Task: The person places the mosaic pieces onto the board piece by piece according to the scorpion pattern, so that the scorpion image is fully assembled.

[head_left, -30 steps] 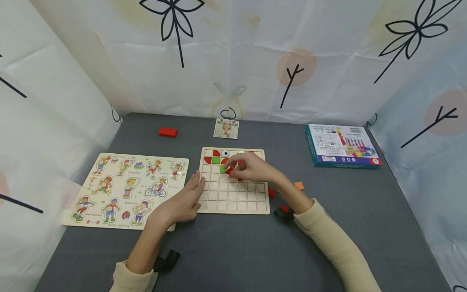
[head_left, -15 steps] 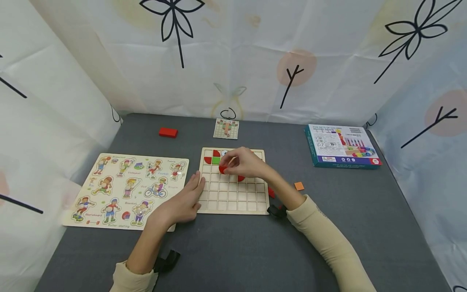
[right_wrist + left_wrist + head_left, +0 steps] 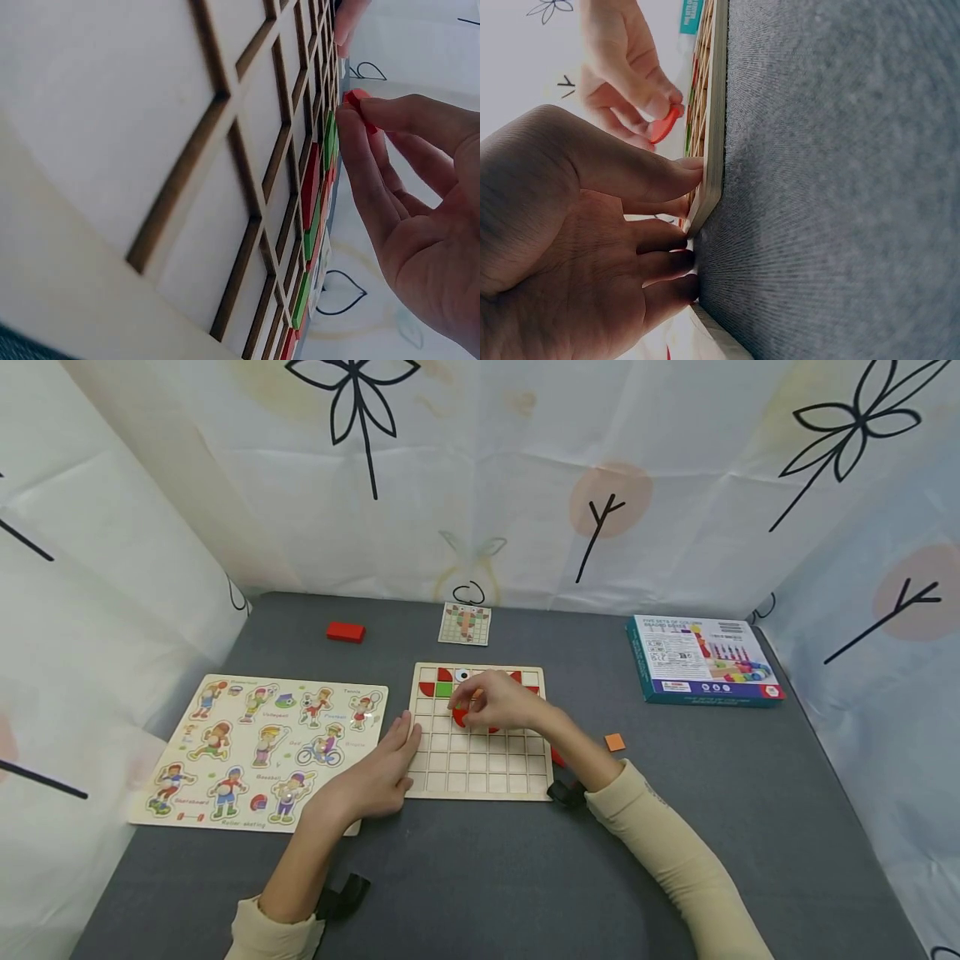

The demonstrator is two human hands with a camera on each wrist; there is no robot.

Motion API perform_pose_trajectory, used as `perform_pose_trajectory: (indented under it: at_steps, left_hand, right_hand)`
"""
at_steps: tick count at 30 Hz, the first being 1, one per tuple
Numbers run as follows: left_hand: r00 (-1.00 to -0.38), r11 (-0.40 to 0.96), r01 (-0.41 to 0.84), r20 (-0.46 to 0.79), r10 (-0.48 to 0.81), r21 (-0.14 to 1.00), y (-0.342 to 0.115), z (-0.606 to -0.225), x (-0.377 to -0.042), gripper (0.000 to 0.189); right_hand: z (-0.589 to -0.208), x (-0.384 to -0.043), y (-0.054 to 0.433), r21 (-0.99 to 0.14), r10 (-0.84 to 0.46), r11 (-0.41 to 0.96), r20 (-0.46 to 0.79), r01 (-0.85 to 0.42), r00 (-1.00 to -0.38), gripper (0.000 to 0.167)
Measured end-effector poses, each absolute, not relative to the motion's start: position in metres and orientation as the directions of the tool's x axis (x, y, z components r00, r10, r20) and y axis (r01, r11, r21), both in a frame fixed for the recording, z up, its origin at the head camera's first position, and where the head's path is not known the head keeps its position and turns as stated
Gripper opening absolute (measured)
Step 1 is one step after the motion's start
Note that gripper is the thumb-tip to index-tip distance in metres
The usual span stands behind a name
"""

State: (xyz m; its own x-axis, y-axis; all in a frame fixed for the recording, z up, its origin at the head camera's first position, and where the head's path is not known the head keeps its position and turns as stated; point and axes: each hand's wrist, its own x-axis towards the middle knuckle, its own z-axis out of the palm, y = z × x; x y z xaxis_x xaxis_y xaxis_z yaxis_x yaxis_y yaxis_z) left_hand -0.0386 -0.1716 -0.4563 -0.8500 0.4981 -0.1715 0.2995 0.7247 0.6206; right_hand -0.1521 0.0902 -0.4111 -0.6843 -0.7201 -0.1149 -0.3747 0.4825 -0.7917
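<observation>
My right hand [image 3: 504, 702] pinches a red quarter-round piece [image 3: 666, 126] between thumb and fingertips, over the left upper part of a wooden grid board [image 3: 480, 778]. In the right wrist view the piece [image 3: 358, 96] shows partly between the fingertips. Red and green pieces, such as a green square [image 3: 444, 689], fill cells in the board's upper rows; some are hidden behind the right hand. My left hand [image 3: 382, 768] rests along the board's left edge with fingers extended. The left wrist view shows its thumb [image 3: 679, 178] touching the board's edge.
A puzzle board with sports figures [image 3: 251, 681] lies at the left. Behind the grid board are a small pattern card [image 3: 465, 625] and a red block [image 3: 346, 632]. A boxed game [image 3: 705, 660] stands back right. An orange square [image 3: 615, 742] and a red piece [image 3: 557, 756] lie near the right forearm.
My right hand has shifted slightly left over the board with the red piece, which has turned and then moved a little toward me. The left hand stays in place.
</observation>
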Motion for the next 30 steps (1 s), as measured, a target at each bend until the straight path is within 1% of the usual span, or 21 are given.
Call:
perform_pose_trajectory:
  at_steps: [4,6,10,15,18,24,30]
  left_hand:
    - [-0.853,0.735,0.306,-0.169,0.494,0.605,-0.173,-0.459,-0.039,0.080]
    - [-0.856,0.747,0.290,-0.186,0.482,0.598,-0.171,-0.456,-0.038,0.080]
    - [-0.847,0.750,0.268,-0.223,0.482,0.605,-0.165,-0.436,-0.034,0.079]
    - [-0.836,0.780,0.273,-0.263,0.482,0.563,-0.161,-0.419,-0.032,0.078]
    - [-0.836,0.789,0.266,-0.274,0.475,0.554,-0.161,-0.420,-0.032,0.077]
    - [-0.840,0.734,0.273,-0.218,0.497,0.622,-0.165,-0.430,-0.033,0.079]
    - [-0.840,0.722,0.280,-0.202,0.503,0.633,-0.167,-0.436,-0.033,0.079]
  right_hand:
    - [-0.410,-0.150,0.089,-0.763,-0.710,0.526,-0.151,-0.375,-0.688,0.022]
    - [-0.410,-0.150,0.088,-0.742,-0.709,0.544,-0.156,-0.392,-0.688,0.021]
    - [-0.409,-0.149,0.087,-0.695,-0.714,0.565,-0.141,-0.445,-0.685,0.022]
    - [-0.407,-0.148,0.086,-0.650,-0.729,0.571,-0.121,-0.501,-0.674,0.025]
    - [-0.407,-0.147,0.085,-0.638,-0.735,0.571,-0.118,-0.516,-0.667,0.027]
    - [-0.409,-0.147,0.084,-0.628,-0.742,0.575,-0.129,-0.525,-0.658,0.024]
    - [-0.406,-0.144,0.089,-0.603,-0.740,0.583,-0.117,-0.545,-0.662,0.023]
